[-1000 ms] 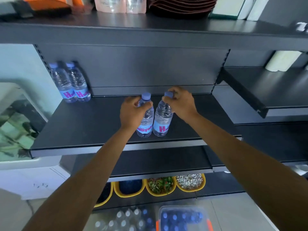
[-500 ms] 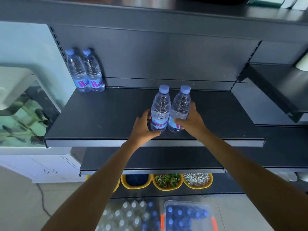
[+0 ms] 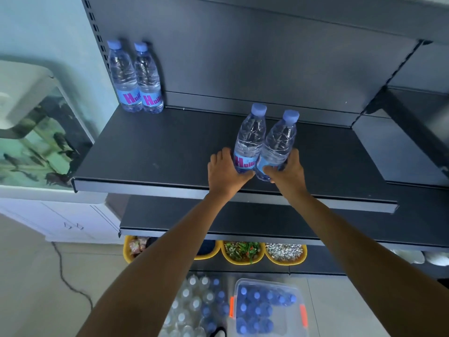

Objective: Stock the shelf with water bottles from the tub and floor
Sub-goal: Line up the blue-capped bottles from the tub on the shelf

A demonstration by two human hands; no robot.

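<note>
Left hand: wrapped round the base of one water bottle, thumb across the front and fingers curled behind the label.
Right hand: the same hold on the second bottle, thumb pressed on its blue label.
Left bottle: upright with its blue cap on, the pink "H" of its label showing just above my thumb.
Right bottle: side by side with the left one and touching it along the body, leaning slightly to the right.
Position: both are over the front middle of the dark shelf, near its edge. My hands hide the bottoms, so I cannot tell whether they sit flat on it.
Stocked pair: two matching bottles stand touching each other at the back left corner of the same shelf, well apart from mine.
Tub: a clear tub with orange latches on the floor below, blue caps packed inside.
Floor bottles: a cluster of bottles just left of the tub (mostly pale caps, some blue).
Lower down: a second dark shelf, with yellow bins of loose goods beneath it.
Far left: a fish tank on a white cabinet.
</note>
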